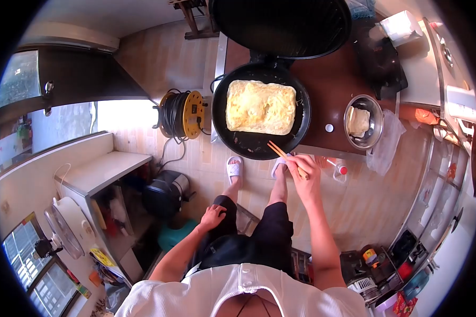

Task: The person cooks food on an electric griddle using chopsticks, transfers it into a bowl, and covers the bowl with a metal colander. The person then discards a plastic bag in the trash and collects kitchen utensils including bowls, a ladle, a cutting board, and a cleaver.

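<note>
In my right hand (304, 172) is a pair of wooden chopsticks (280, 150), their tips over the near edge of a round black electric griddle (251, 150). A rectangular, pale yellow flatbread (261, 108) lies flat on the griddle, apart from the chopsticks. Behind, the griddle's black lid (280, 26) stands raised. My left hand (213, 216) rests on my left thigh, its fingers laid over the dark shorts and holding nothing. To the right of the griddle, a metal bowl (377, 122) holds folded pale pieces that look like flatbread or dough (358, 121).
A small white cap (329, 128) lies on the brown table (322, 79), with a plastic bag (386, 145) hanging at its edge. A clear bottle with a red cap (343, 170) is below. Left of the griddle stands a yellow cable reel (194, 113); a fan (66, 227) is farther left.
</note>
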`<action>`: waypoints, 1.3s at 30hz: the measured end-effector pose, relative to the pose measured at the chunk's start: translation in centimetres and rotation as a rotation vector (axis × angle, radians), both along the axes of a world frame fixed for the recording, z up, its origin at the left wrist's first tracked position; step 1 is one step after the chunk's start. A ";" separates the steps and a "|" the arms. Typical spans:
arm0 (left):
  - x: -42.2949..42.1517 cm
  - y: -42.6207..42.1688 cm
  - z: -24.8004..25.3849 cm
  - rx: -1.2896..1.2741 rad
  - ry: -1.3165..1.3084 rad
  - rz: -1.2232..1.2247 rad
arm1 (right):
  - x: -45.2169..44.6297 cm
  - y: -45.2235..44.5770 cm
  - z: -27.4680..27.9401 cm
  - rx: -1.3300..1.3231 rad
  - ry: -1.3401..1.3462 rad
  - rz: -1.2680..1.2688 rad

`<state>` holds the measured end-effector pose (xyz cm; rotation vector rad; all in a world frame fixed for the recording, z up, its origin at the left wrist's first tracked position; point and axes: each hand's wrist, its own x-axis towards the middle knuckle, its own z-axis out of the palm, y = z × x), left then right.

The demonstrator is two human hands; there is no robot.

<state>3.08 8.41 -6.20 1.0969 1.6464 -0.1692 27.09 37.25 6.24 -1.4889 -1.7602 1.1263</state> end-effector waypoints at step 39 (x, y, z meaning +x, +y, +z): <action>-3.7 -3.5 0.7 -0.004 -0.149 0.118 | -9.4 -5.0 -6.6 -0.004 0.527 -0.741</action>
